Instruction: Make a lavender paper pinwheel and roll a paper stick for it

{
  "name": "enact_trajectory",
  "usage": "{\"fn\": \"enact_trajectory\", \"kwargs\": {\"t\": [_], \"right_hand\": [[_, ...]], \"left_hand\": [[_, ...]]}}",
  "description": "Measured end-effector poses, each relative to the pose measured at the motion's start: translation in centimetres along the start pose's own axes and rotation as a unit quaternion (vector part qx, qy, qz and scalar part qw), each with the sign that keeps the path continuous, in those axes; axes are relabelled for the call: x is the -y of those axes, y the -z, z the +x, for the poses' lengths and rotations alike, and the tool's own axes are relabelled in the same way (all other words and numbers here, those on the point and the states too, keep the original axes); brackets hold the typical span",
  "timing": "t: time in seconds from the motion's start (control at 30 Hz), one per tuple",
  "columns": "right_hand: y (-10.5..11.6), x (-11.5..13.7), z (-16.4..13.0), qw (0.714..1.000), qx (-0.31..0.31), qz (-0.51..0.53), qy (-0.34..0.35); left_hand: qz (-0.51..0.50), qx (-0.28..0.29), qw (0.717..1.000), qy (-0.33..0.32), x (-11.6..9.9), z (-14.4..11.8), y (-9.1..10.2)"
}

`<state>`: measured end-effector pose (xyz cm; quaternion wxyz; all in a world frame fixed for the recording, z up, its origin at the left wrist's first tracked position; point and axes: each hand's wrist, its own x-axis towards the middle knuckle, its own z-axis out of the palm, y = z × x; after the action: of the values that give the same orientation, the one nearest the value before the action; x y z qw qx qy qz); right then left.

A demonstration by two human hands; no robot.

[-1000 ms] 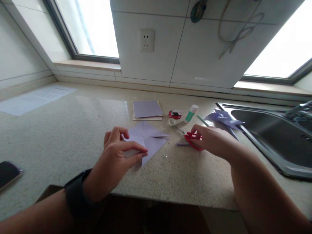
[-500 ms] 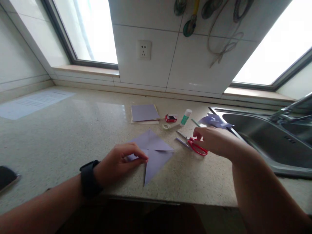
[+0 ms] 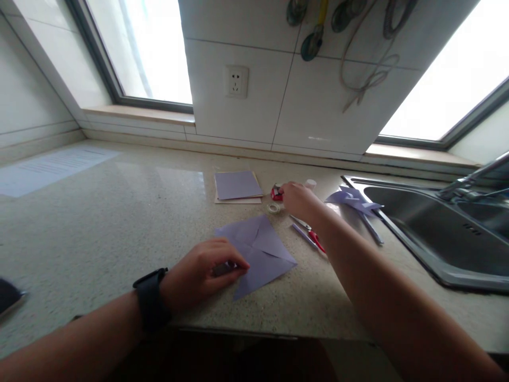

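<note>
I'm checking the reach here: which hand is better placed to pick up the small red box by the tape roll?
Right. The right hand is stretched out with its fingertips at the red box, beside the tape roll. The left hand is nearer the counter's edge, pressing down the purple paper.

The right hand hides most of the white glue stick; a dark phone is cut off at the left edge.
</note>
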<state>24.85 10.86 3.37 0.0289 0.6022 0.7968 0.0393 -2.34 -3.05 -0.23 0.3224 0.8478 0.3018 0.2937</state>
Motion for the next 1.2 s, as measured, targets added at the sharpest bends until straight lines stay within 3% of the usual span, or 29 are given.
{"fn": "enact_trajectory", "kwargs": {"t": [0.17, 0.6, 0.9, 1.2], "right_hand": [[-0.7, -0.2, 1.0, 0.998, 0.006, -0.03, -0.062], [0.3, 0.8, 2.7, 0.989, 0.06, -0.037, -0.127], [1.5, 0.6, 4.1, 0.984, 0.097, -0.047, -0.142], [1.0, -0.1, 4.8, 0.985, 0.09, -0.054, -0.139]], "left_hand": [[-0.009, -0.013, 1.0, 0.001, 0.2, -0.1, -0.1], [-0.017, -0.014, 0.999, 0.023, 0.0, -0.1, 0.0], [-0.018, -0.009, 0.999, 0.026, 0.0, 0.0, 0.0], [-0.023, -0.005, 0.999, 0.029, 0.0, 0.0, 0.0]]}}
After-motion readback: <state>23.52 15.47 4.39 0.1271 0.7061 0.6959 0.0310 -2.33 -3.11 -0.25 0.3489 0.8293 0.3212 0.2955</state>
